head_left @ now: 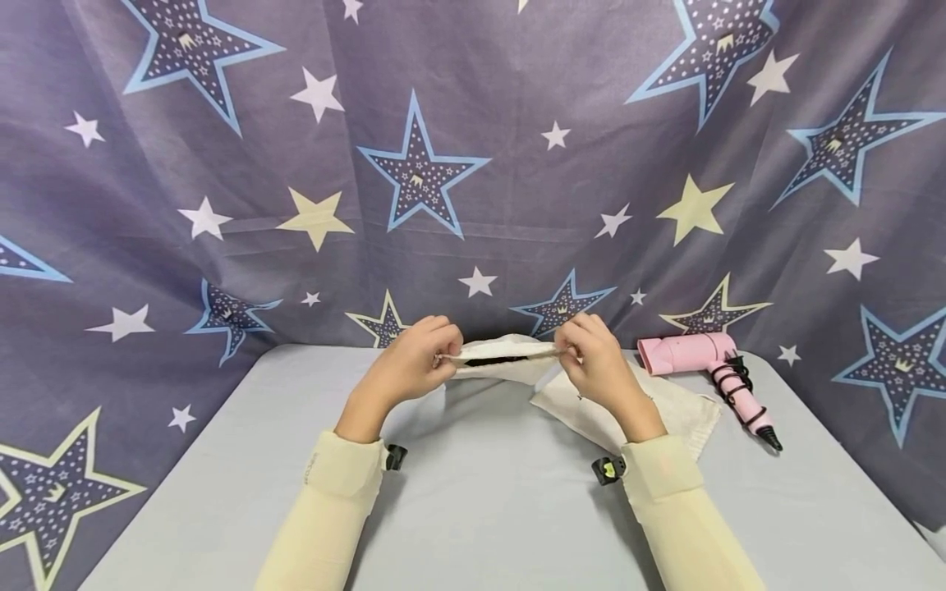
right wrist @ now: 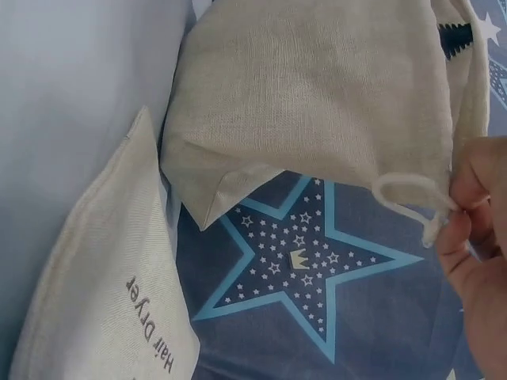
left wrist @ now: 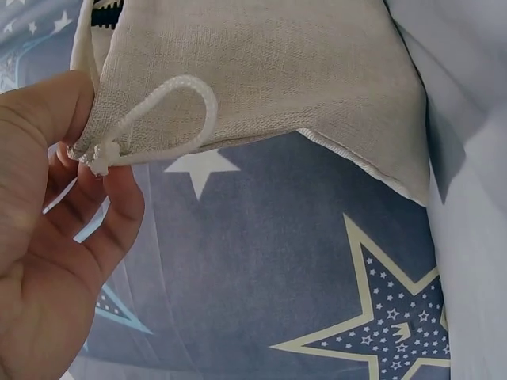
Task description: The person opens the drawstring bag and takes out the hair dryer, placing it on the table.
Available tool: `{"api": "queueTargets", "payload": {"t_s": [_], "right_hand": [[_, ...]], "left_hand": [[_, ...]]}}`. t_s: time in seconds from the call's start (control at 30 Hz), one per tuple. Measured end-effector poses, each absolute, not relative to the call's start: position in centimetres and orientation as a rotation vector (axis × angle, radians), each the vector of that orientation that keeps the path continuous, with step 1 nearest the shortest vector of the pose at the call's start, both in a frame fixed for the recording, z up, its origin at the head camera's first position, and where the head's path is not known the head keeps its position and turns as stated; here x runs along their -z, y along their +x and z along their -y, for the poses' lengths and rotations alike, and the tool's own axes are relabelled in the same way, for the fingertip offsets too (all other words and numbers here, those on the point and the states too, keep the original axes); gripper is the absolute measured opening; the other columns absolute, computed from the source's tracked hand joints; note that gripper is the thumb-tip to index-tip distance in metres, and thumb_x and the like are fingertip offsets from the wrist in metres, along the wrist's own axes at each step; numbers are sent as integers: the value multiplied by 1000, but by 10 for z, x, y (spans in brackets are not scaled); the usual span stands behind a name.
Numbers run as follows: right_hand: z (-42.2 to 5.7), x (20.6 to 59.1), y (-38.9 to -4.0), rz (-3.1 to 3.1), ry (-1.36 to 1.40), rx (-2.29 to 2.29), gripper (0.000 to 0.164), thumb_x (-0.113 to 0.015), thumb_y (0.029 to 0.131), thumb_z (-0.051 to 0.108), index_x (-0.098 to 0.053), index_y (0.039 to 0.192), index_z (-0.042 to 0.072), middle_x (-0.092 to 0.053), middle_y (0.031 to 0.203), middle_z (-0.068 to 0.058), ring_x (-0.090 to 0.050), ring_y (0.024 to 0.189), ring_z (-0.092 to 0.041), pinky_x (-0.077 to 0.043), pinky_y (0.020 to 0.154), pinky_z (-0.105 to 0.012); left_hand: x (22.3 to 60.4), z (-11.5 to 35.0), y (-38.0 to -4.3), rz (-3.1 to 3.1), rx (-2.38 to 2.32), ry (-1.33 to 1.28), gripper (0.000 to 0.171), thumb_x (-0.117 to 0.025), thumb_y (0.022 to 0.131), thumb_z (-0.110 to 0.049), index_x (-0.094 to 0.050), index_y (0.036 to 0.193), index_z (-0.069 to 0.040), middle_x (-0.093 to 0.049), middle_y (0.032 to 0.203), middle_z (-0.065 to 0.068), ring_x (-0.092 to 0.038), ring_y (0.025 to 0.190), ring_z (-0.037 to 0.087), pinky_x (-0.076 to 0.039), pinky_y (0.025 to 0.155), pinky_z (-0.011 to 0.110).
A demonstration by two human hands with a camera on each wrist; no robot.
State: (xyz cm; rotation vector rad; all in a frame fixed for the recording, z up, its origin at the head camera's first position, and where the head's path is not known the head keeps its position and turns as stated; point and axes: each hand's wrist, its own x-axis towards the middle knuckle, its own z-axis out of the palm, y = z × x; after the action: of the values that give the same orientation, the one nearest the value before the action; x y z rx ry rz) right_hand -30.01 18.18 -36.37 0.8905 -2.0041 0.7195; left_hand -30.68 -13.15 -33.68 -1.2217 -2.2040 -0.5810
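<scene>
A beige cloth drawstring bag (head_left: 510,370) hangs between both hands at the back of the table, its mouth parted into a slit. My left hand (head_left: 415,359) pinches one corner of the mouth, beside a knotted white cord loop (left wrist: 207,111). At the opposite corner my right hand (head_left: 597,361) pinches the rim next to another cord loop (right wrist: 404,180). A dark toothed thing (right wrist: 456,39) shows just inside the mouth; the rest of it is hidden by the cloth.
A second beige cloth bag (head_left: 683,408), printed "Hair Dryer", lies flat under my right wrist. Right of it rests a pink hair dryer (head_left: 691,353) with its black cord wound round the handle. A star-patterned curtain (head_left: 502,164) hangs behind the grey table (head_left: 480,509).
</scene>
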Motion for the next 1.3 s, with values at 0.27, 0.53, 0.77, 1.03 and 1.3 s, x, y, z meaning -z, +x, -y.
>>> {"api": "queueTargets", "payload": {"t_s": [0.27,0.53,0.77,1.03,1.3], "right_hand": [[-179,363,-300,2030,842,-694,28,-64,72,-15,-56,80,11,-45,74,-3,-40,73,-19,-32,65,-33],[-179,363,-301,2025,845,-672,27,-61,71,-15,-57,81,11,-48,76,-2,-41,73,-21,-33,65,-34],[-182,365,-302,2006,883,-669,25,-59,71,-12,-57,82,11,-52,80,-2,-42,74,-22,-34,67,-36],[-182,366,-303,2018,916,-650,25,-59,70,-12,-57,81,11,-54,82,-3,-42,74,-23,-35,67,-35],[-181,369,-301,2036,957,-626,29,-57,66,-13,-56,80,12,-52,79,0,-39,73,-21,-33,65,-34]], "left_hand": [[334,134,-304,2222,659,-1242,24,-60,68,8,-56,80,-12,-47,75,-2,-44,74,12,-39,64,28],[333,129,-300,2214,597,-1260,27,-61,66,8,-53,79,-14,-45,75,-3,-42,74,12,-39,65,29],[336,124,-301,2215,529,-1260,27,-60,65,6,-50,80,-15,-43,77,-4,-42,75,12,-39,67,29],[340,121,-302,2229,495,-1266,25,-59,62,0,-46,77,-16,-38,75,-6,-40,72,13,-37,67,30],[345,119,-298,2294,478,-1302,24,-61,64,-3,-45,77,-17,-39,75,-5,-41,72,11,-37,65,28]]}}
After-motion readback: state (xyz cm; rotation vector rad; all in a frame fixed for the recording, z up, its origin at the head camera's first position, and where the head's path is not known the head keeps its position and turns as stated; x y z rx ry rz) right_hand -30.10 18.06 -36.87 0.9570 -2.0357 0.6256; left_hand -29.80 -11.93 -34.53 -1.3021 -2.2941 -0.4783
